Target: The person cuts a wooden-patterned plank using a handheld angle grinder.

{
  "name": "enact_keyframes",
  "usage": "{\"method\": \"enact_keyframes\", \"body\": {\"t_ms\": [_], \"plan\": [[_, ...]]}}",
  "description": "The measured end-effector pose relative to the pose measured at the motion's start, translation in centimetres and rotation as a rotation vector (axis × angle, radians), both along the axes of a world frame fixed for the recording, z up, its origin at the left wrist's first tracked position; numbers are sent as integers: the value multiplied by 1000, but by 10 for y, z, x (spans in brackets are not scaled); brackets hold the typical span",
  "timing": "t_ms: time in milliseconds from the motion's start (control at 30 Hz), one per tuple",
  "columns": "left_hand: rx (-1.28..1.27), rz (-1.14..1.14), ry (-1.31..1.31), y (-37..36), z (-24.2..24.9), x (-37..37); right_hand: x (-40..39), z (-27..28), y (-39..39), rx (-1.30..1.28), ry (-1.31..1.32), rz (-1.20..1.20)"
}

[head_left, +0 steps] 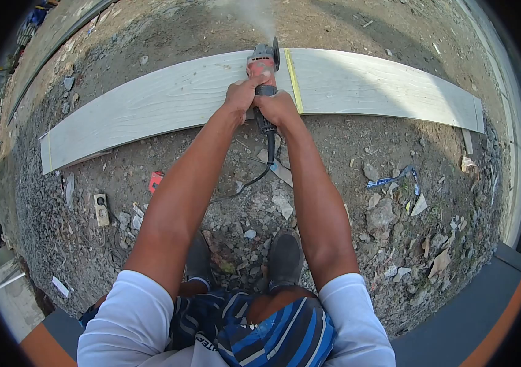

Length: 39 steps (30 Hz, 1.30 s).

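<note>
Head view. Writing: dark capitals on the light cloth at the waist [204,342], "TER" readable, rest lost in a fold. Any label on the grinder is too small to read.

Angle grinder [263,68], red and black body, sits over the pale wood-grain board [150,95], head at the board's far edge. Disc [276,54] stands upright, just left of the yellow strip [293,79] that crosses the board. Dust [254,15] streams out past the far edge.

Left hand [242,96]: fingers closed around the grinder body, thumb over the red part. Right hand [277,107]: fingers closed on the black rear section, just behind the left. Undersides of both grips hidden.

Black cord [270,150] drops from the tool's rear end, curves left over rubble ground [334,159]. White socket block [101,210] and small red item [156,181] lie left of the arms; blue-white wrapper [386,181] lies right. Dark shoes [285,257] planted on the near side of the board.
</note>
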<state>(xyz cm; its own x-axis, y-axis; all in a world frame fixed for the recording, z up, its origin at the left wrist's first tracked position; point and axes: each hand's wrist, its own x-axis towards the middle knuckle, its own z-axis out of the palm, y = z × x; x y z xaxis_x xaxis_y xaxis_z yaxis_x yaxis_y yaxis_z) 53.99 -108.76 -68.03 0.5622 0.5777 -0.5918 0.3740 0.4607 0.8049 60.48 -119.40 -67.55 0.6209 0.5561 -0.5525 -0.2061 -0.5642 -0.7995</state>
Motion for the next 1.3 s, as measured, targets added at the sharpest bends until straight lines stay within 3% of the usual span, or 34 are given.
{"method": "enact_keyframes", "body": {"t_ms": [1300], "plan": [[-4, -10, -4, 0, -4, 0, -6, 6, -9, 43, 40, -7]]}}
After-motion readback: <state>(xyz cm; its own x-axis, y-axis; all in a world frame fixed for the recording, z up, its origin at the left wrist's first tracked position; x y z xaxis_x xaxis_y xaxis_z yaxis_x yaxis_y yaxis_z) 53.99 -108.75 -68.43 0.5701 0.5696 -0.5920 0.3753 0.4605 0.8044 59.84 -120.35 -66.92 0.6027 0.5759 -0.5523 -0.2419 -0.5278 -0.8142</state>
